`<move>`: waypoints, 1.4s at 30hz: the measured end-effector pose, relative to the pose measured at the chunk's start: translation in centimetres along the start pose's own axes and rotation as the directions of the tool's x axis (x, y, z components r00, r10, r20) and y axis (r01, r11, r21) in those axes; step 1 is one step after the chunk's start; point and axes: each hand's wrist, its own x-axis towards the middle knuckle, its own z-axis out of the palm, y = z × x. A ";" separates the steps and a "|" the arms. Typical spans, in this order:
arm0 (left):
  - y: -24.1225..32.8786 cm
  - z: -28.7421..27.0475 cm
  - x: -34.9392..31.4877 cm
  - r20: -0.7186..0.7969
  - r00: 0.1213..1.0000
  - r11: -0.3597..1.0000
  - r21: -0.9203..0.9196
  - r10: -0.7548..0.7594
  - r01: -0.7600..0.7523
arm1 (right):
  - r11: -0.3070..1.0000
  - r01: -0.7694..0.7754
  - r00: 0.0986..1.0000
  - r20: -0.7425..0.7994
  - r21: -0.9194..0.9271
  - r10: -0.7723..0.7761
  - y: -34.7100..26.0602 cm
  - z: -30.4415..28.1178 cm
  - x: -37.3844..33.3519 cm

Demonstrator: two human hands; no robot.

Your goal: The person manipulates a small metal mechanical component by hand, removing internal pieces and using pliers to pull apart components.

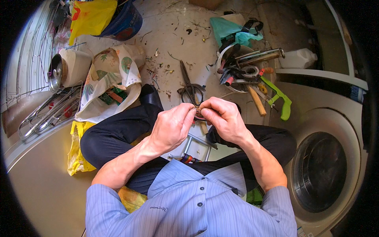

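Note:
My left hand (pixel 172 123) and my right hand (pixel 226 118) meet in front of me, thumbs and fingertips pinched together. Between them is a small, thin, brownish piece (pixel 198 110), mostly hidden by the fingers; its kind cannot be made out. Just beyond my fingertips, large dark scissors (pixel 191 91) lie on the floor with their blades pointing away. Below the hands, between my legs, is a grey metal tube frame (pixel 192 144), and a red and dark handle (pixel 188 158) lies at its near end.
At right, a round container (pixel 221 59) holds several tools, beside a green-handled saw (pixel 281 98) and a wooden handle (pixel 257 102). A leaf-print bag (pixel 128 65) stands left, below a blue bucket (pixel 130 24). Scraps (pixel 167 71) litter the floor. A washing machine (pixel 290 94) is right.

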 end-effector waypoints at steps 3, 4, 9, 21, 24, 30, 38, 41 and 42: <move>0.4 -0.3 0.1 0.058 0.985 0.978 -0.128 -0.160 0.167 | 0.947 -0.195 0.980 0.097 0.254 0.176 -0.4 -0.1 0.0; 0.7 -0.6 0.2 0.115 0.961 0.943 -0.193 -0.252 0.270 | 0.902 -0.262 0.964 0.138 0.342 0.227 -0.5 -0.1 0.0; 1.4 -1.4 0.5 0.349 0.829 0.664 -0.498 -0.436 0.559 | 0.818 -0.296 0.953 0.215 0.494 0.215 0.3 -0.3 -0.1; -0.5 -0.7 0.2 0.268 0.885 0.847 -0.282 -0.382 0.451 | 0.870 -0.328 0.941 0.208 0.369 0.266 1.0 0.5 0.0; -0.2 -0.8 0.3 0.289 0.873 0.834 -0.287 -0.393 0.470 | 0.935 -0.253 0.965 0.137 0.248 0.225 0.5 0.6 -0.3; -1.1 -0.9 -0.4 0.534 0.776 0.747 -0.352 -0.335 0.564 | 0.947 -0.264 0.957 0.173 0.182 0.233 0.1 0.4 -0.9; -1.0 0.6 -1.5 0.336 0.855 0.870 -0.164 -0.394 0.465 | 0.981 -0.063 0.993 0.090 -0.183 0.080 0.7 1.2 -0.6; -1.6 1.6 -1.8 0.259 0.900 0.917 -0.100 -0.350 0.385 | 0.937 0.014 1.000 0.030 -0.349 -0.004 0.8 2.0 -0.7; -1.8 1.6 -1.9 0.247 0.913 0.932 -0.079 -0.326 0.355 | 0.922 0.010 0.999 0.037 -0.387 0.005 0.6 2.1 -0.6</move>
